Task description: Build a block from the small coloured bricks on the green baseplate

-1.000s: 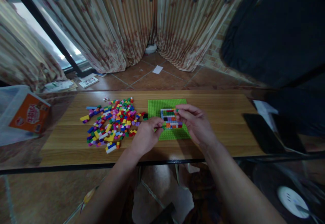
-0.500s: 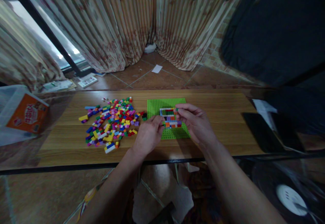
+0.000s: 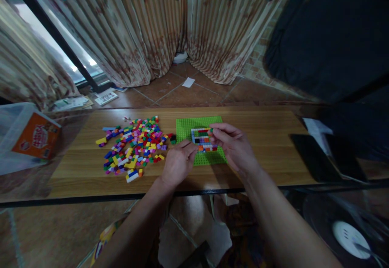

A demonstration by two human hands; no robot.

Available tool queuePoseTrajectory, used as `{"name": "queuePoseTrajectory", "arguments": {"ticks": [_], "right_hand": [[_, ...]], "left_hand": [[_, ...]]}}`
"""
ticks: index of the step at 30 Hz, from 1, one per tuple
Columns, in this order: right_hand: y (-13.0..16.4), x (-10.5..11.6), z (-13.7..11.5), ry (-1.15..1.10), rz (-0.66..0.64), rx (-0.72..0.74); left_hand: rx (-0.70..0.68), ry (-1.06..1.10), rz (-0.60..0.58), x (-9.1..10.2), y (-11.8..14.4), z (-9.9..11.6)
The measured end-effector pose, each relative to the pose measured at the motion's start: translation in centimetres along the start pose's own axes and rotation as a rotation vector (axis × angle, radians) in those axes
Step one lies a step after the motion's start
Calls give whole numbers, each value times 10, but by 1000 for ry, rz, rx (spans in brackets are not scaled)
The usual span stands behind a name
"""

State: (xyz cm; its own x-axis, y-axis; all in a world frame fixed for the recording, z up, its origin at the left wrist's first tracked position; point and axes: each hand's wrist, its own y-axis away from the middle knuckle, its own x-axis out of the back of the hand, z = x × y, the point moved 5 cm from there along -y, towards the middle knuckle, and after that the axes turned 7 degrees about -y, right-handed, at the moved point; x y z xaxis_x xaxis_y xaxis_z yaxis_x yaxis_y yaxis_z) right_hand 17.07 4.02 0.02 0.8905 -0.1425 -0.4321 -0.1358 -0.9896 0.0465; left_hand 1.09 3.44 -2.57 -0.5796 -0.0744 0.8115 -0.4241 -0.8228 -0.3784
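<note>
A green studded baseplate [image 3: 184,125] lies on the wooden table, bearing a low rectangular frame of mixed-colour toy bricks [image 3: 204,140]. My left hand [image 3: 179,161] is closed, thumb and forefinger pinched at the frame's left front corner. Whatever those fingertips grip is hidden. Over the frame's right side, my right hand [image 3: 235,144] is closed in a pinch, and a small green brick [image 3: 211,129] shows at its fingertips. My fingers cover part of the frame's right side.
A wide pile of loose coloured bricks [image 3: 136,142] spreads over the table [image 3: 267,138] to the left. Off the left end stands a clear plastic bin [image 3: 18,114] with an orange label. Dark flat panels [image 3: 314,158] lie at the right end.
My left fingertips have shifted slightly up and right at the frame's front left corner. My right hand stays nearly in place. The whole view has moved a little.
</note>
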Motion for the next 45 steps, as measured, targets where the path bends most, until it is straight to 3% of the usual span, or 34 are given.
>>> {"name": "queuePoseTrajectory", "arguments": {"ticks": [11, 16, 20, 30, 34, 38, 45], "right_hand": [[1, -2, -2, 8, -17, -2], [1, -5, 0, -5, -33, -2], [1, -4, 3, 186, -74, 67], [3, -8, 15, 603, -197, 154], [10, -14, 17, 860, -270, 232], [14, -23, 21, 970, -347, 380], [15, -32, 29, 1044, -432, 516]], "left_hand": [[-7, -143, 61, -8, 10, 4], [29, -165, 15, -6, 10, 7], [50, -53, -13, 1, 9, 6], [234, 107, 76, 25, 2, -19], [309, 186, 40, 19, 3, -21], [384, 288, -40, 12, 5, -22], [318, 204, -206, 11, 5, -16]]}}
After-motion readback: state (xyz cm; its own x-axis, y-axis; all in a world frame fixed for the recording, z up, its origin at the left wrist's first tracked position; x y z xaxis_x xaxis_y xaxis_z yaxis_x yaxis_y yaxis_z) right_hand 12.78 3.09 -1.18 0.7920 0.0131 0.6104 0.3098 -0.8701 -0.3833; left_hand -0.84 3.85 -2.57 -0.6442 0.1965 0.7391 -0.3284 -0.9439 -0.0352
